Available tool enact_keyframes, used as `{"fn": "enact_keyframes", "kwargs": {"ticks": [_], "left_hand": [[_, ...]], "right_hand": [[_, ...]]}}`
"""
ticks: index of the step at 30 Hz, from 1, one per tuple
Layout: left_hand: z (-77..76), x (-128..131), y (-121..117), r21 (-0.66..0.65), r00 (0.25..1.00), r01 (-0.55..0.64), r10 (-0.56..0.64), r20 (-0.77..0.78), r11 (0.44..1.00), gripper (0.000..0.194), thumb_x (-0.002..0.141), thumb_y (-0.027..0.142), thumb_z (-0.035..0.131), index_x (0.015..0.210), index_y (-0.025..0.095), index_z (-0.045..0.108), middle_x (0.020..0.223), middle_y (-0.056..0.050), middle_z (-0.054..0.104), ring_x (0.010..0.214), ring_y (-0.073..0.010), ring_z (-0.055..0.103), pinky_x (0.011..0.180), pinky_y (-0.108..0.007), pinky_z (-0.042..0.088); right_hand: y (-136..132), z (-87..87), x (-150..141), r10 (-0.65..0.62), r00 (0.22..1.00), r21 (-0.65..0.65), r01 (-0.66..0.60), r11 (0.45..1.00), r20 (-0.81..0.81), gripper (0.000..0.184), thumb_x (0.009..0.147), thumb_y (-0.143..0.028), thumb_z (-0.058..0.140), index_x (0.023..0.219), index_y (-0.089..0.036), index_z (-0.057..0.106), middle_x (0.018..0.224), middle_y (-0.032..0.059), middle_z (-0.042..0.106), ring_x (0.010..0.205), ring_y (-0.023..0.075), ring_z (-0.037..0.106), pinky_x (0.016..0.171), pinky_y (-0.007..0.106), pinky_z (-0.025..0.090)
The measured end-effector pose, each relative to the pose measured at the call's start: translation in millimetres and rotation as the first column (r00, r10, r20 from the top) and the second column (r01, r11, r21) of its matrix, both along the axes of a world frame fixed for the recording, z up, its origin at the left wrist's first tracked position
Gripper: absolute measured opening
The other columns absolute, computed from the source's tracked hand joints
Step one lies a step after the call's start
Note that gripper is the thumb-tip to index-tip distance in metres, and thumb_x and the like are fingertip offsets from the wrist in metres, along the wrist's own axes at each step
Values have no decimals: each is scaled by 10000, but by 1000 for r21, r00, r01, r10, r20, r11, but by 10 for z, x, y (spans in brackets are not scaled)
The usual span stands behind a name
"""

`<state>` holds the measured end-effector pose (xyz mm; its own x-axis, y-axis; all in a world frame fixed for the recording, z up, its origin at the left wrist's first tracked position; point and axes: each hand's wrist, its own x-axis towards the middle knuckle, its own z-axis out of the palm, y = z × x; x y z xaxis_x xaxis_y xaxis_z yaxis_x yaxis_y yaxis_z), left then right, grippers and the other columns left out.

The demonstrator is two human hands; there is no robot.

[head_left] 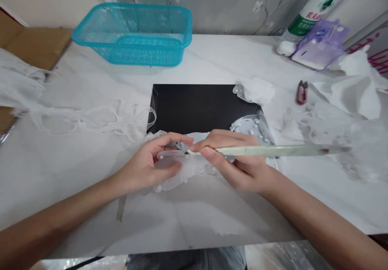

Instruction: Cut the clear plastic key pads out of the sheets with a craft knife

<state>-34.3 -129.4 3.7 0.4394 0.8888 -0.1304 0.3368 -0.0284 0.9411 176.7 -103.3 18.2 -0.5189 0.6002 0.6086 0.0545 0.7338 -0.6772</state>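
Steadying left fingers: gripping the translucent piece between thumb and index
Right fingers: closed on the pale-green tool
Tool tip: just beside the left index
Risk: nicking that finger if the piece shifts

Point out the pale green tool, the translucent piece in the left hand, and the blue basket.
Pale green tool (273,151): head view, on its handle.
Translucent piece (168,160): head view, on its upper left part.
Blue basket (142,55): head view, on its near wall.
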Motion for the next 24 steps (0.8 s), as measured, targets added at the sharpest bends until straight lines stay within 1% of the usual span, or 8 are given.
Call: {"fn": "enact_keyframes", "kwargs": {"ticks": [5, 8, 13, 16, 18, 20, 22, 24], "left_hand": [[5, -5, -6, 7, 1000, -3, 3, -30, 1000, 413, 796, 187, 595, 1202, 250, 554, 1069, -39, 616, 914, -169, 608, 660, -209, 505], [-1, -12, -9, 11, 1000, 9, -9, -15, 1000, 413, 810, 193, 593, 1215, 255, 539, 1067, -34, 615, 898, -163, 612, 640, -200, 499], [0, -6, 1, 38, 999, 21, -20, -25, 999, 404, 822, 188, 585, 1219, 245, 532, 1116, -44, 611, 919, -163, 608, 683, -212, 506], [16, 2, 7, 92, 999, 33, -31, -25, 995, 395, 810, 177, 597, 1198, 233, 550, 1169, -45, 604, 981, -168, 599, 801, -237, 502], [24, 2, 2, 126, 999, 48, -46, -16, 991, 367, 811, 189, 602, 1173, 236, 564, 1176, -37, 602, 976, -162, 602, 823, -232, 495], [26, 1, -12, 154, 999, 48, -46, -14, 987, 329, 823, 204, 591, 1149, 246, 567, 1146, -32, 603, 936, -154, 608, 768, -215, 501], [20, 7, -29, 197, 999, 32, -30, -15, 980, 311, 827, 197, 576, 1132, 256, 562, 1112, -36, 597, 940, -168, 605, 727, -219, 504], [13, 20, -42, 257, 1000, 13, -12, -5, 966, 319, 813, 169, 572, 1117, 264, 559, 1083, -41, 594, 984, -195, 593, 744, -246, 506]], "right_hand": [[-21, -9, 8, 47, 994, -7, -46, 999, 96, 184, 921, -121, 435, 826, -148, 590, 668, 34, 613, 643, 124, 553, 563, 249, 473], [-12, -16, 10, 45, 995, -6, -45, 999, 84, 154, 912, -107, 450, 849, -134, 588, 724, 53, 636, 659, 120, 552, 585, 245, 480], [-16, -45, -13, 29, 995, 8, -30, 1000, 95, 185, 922, -116, 438, 824, -140, 593, 670, 38, 619, 629, 119, 544, 564, 241, 472], [-59, -74, -36, -27, 986, 155, 1, 988, 163, 190, 920, -131, 456, 824, -105, 618, 698, 58, 636, 606, 115, 567, 505, 231, 466], [-99, -95, -54, -84, 966, 357, -9, 934, 244, 193, 911, -142, 481, 822, -74, 638, 652, 45, 615, 545, 111, 546, 425, 239, 427], [-136, -115, -76, -128, 949, 547, -54, 835, 288, 186, 898, -148, 509, 822, -59, 653, 603, 20, 584, 495, 107, 517, 372, 249, 388], [-159, -136, -102, -149, 944, 656, -87, 750, 296, 155, 876, -147, 546, 806, -64, 657, 594, 7, 573, 475, 100, 511, 358, 244, 380], [-167, -157, -127, -157, 946, 706, -95, 702, 284, 126, 851, -145, 580, 778, -71, 650, 594, 2, 567, 469, 95, 516, 361, 234, 388]]}}
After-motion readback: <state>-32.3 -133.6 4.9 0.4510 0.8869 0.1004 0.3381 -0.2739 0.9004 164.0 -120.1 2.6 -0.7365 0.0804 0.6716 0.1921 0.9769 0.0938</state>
